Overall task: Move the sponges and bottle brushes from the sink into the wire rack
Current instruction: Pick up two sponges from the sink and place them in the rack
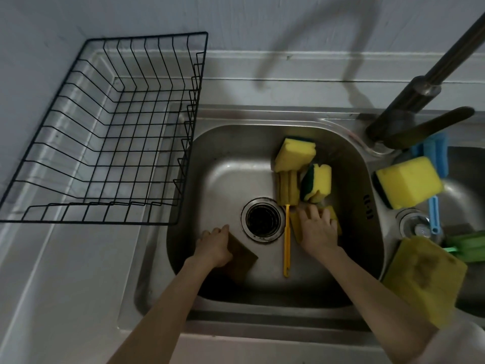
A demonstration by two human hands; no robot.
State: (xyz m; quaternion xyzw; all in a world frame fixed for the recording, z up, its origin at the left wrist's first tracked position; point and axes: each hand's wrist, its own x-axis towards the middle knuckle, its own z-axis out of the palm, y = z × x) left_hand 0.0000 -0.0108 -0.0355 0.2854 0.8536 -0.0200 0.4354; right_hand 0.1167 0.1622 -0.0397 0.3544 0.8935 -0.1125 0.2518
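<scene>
Standing at the far left on the table, the wire rack (105,132) holds nothing yet, its right wall just beside the sink (210,143). Inside the basin, the left hand (214,249) lies over a brown sponge (242,260) near the drain (263,219), fingers curled on its left edge; whether that grip is fully clenched I cannot tell. Right of the drain lies a yellow bottle brush (287,240), its foam head toward the back wall and its thin handle pointing toward the person. Behind it, two yellow sponges (295,153) lean against each other, one with a green scouring face. The right hand (317,229) presses down on another yellow sponge (334,219) at the basin's right side, fingers spread over it, so the grip looks like it is closing rather than clenched. Further right, in the second basin, sit a yellow sponge with a dark backing (409,179), a blue brush (434,214), a large stained sponge (422,279) and a green brush (467,246).

The sponges should be light, soft and probably wet, so pinching across the short sides would suit. The brush is likely stiff in the handle; take it mid-handle.
</scene>
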